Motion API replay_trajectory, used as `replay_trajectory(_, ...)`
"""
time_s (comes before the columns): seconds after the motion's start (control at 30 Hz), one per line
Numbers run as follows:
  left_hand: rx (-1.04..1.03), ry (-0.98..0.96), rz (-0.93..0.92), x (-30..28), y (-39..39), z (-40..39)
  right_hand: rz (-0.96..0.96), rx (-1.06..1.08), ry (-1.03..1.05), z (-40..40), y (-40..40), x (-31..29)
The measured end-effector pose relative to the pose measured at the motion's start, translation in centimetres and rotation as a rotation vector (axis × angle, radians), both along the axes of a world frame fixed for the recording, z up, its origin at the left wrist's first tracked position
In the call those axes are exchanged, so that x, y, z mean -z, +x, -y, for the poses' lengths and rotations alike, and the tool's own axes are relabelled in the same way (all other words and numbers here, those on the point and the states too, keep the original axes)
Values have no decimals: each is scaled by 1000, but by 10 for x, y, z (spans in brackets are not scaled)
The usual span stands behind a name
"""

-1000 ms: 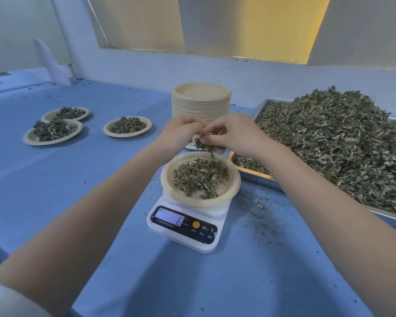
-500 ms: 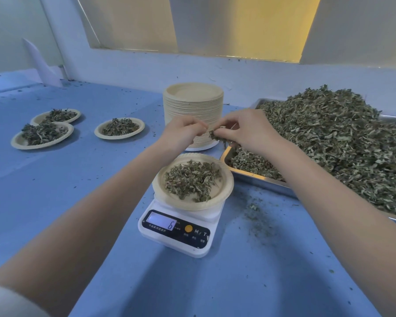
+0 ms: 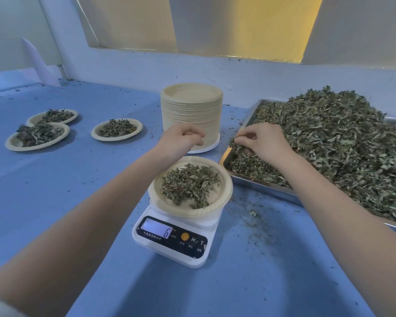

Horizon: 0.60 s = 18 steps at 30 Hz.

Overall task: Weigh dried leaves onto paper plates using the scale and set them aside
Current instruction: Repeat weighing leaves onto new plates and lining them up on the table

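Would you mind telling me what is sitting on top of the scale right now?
A paper plate holding a loose pile of dried leaves sits on the scale. The plate covers the weighing platform, so it cannot be seen.

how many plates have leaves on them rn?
4. Three filled plates set aside at far left: one, one behind it, one to their right. The fourth plate sits on the scale. The stack is empty on top.
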State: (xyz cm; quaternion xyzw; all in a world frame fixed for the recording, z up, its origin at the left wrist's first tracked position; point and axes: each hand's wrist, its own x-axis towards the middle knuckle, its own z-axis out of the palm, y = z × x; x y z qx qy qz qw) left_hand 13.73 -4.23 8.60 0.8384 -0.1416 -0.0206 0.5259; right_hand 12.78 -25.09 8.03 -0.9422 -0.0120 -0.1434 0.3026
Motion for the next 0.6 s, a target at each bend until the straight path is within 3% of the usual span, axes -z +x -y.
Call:
replay_trajectory(0.17, -17, -12, -3, 2, 2, 0, -58, -265, 263, -26, -17, -10)
replay_trajectory(0.37, -43, -29, 3, 0, -2, -5, -168, -407, 106, -52, -21, -19)
replay_trajectory(0.6, -65, -23, 7, -7, -8, -16, -140, -399, 181, -52, -19, -18)
